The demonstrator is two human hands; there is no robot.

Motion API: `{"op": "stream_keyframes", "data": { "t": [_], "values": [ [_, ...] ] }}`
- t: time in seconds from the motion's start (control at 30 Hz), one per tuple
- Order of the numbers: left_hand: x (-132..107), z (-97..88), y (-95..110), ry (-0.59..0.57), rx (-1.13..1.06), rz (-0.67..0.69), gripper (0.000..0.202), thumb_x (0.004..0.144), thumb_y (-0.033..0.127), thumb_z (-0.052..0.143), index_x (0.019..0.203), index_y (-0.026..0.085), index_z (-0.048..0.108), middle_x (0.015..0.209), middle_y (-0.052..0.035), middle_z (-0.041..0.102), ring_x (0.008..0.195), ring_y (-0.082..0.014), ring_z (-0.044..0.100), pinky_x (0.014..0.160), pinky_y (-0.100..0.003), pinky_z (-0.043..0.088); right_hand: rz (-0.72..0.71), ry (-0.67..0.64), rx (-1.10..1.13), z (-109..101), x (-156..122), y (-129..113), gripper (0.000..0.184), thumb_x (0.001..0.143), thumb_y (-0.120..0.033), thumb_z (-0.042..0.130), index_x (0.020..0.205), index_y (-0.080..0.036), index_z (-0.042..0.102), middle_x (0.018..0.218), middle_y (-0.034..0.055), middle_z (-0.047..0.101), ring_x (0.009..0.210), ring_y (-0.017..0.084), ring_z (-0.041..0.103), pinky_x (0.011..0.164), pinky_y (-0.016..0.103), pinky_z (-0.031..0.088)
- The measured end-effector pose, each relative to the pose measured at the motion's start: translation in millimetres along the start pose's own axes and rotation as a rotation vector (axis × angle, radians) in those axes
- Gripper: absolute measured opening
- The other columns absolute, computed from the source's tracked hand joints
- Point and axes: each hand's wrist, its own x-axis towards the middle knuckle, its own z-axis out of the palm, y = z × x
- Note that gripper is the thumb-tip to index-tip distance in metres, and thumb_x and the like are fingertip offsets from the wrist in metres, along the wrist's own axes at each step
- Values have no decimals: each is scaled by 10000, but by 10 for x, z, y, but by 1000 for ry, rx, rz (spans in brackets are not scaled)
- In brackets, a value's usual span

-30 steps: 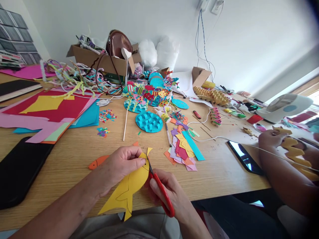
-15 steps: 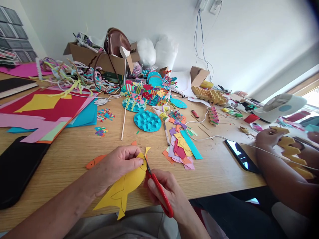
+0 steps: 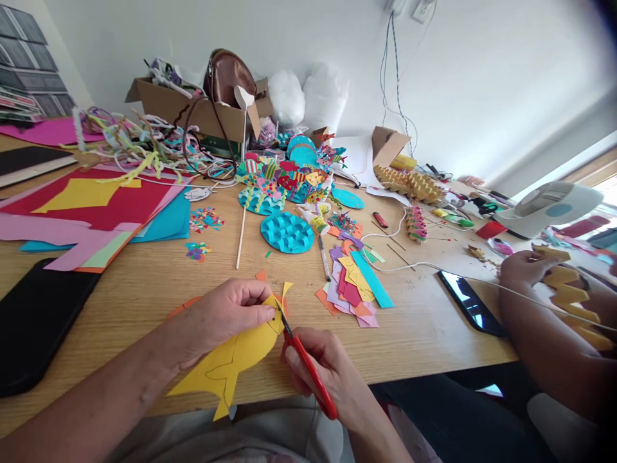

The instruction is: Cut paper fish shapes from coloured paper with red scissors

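Observation:
My left hand (image 3: 225, 315) pinches a yellow paper fish (image 3: 231, 360) with a pencilled outline, held just above the near edge of the wooden table (image 3: 144, 289). My right hand (image 3: 328, 370) grips red-handled scissors (image 3: 308, 370); their blades meet the paper at the fish's head, right beside my left thumb. A small yellow offcut sticks up at the blade tips. An orange paper fish (image 3: 186, 303) lies on the table, mostly hidden behind my left hand.
Coloured paper scraps (image 3: 351, 286), teal paper discs (image 3: 287, 231), a wooden stick (image 3: 240, 238) and stacked card sheets (image 3: 96, 212) cover the table. A black pad (image 3: 38, 321) lies at left, a phone (image 3: 470, 302) at right. Another person's hand (image 3: 523, 270) holds yellow folded paper (image 3: 571, 289).
The yellow fish has swung a little lower and leftward in my left hand as the scissors stay at its head. The view shifted slightly; the orange fish is more hidden.

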Motion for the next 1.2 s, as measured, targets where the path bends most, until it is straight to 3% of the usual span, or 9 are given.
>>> {"op": "stream_keyframes", "data": {
  "t": [0.13, 0.47, 0.57, 0.7, 0.8, 0.87, 0.93, 1.07, 1.2],
  "values": [
    [36, -43, -11, -14, 54, 9, 212, 659, 342, 591, 572, 194, 468, 518, 72, 403, 473, -85, 339, 453, -205, 250, 0, -11, -23, -22, -4, 18, 368, 861, -410, 510, 591, -178, 416, 522, -63, 322, 496, 79, 278, 451, 227, 191],
    [119, -156, -55, -122, 167, 52, 127, 703, 260, 587, 612, 176, 559, 582, 65, 451, 544, -95, 389, 533, -209, 283, 6, -45, -205, -120, -37, -4, 338, 864, -356, 519, 603, -182, 394, 547, -61, 306, 510, 78, 262, 457, 235, 178],
    [98, -183, -42, -136, 58, -17, 150, 712, 282, 643, 631, 175, 576, 564, 71, 455, 512, -80, 389, 499, -193, 276, 23, -48, -176, -136, -34, -12, 334, 864, -348, 507, 596, -183, 395, 527, -63, 322, 495, 75, 274, 450, 233, 178],
    [52, -263, -46, -140, -299, -111, 218, 782, 386, 596, 783, 174, 647, 674, 2, 616, 597, -119, 534, 560, -208, 393, 57, -17, 7, -123, -12, -27, 398, 844, -469, 501, 582, -182, 414, 468, -68, 355, 438, 65, 286, 417, 217, 191],
    [8, -277, -116, -40, -514, -80, 228, 783, 362, 593, 851, 163, 679, 780, -52, 683, 724, -166, 600, 622, -233, 447, 103, 29, 174, -88, 23, -17, 475, 772, -627, 506, 636, -172, 485, 420, -73, 391, 367, 56, 290, 368, 201, 187],
    [-31, -220, -201, 82, -659, -31, 171, 721, 275, 672, 865, 187, 694, 864, -27, 695, 802, -164, 605, 675, -225, 461, 102, 74, 234, -55, 56, 5, 521, 738, -677, 506, 666, -161, 518, 407, -68, 415, 345, 53, 296, 350, 192, 185],
    [-75, -111, -300, 73, -752, -18, 172, 678, 277, 715, 826, 190, 701, 815, -12, 691, 782, -169, 602, 724, -259, 476, 71, 125, 271, -12, 93, 28, 527, 746, -677, 499, 670, -156, 529, 401, -65, 425, 342, 52, 307, 351, 186, 197],
    [-105, 140, -431, 36, -588, 83, 167, 645, 300, 738, 742, 170, 697, 748, -23, 652, 765, -176, 574, 753, -286, 467, 20, 162, 317, 92, 149, 29, 504, 769, -642, 511, 648, -153, 533, 405, -63, 429, 353, 48, 324, 367, 180, 223],
    [-10, 287, -410, 303, -528, 212, 245, 631, 400, 736, 597, 182, 630, 633, 8, 582, 701, -157, 522, 699, -260, 434, 39, 149, 339, 185, 168, 0, 530, 733, -679, 523, 634, -158, 516, 401, -62, 428, 341, 47, 322, 358, 179, 224]
  ]
}}
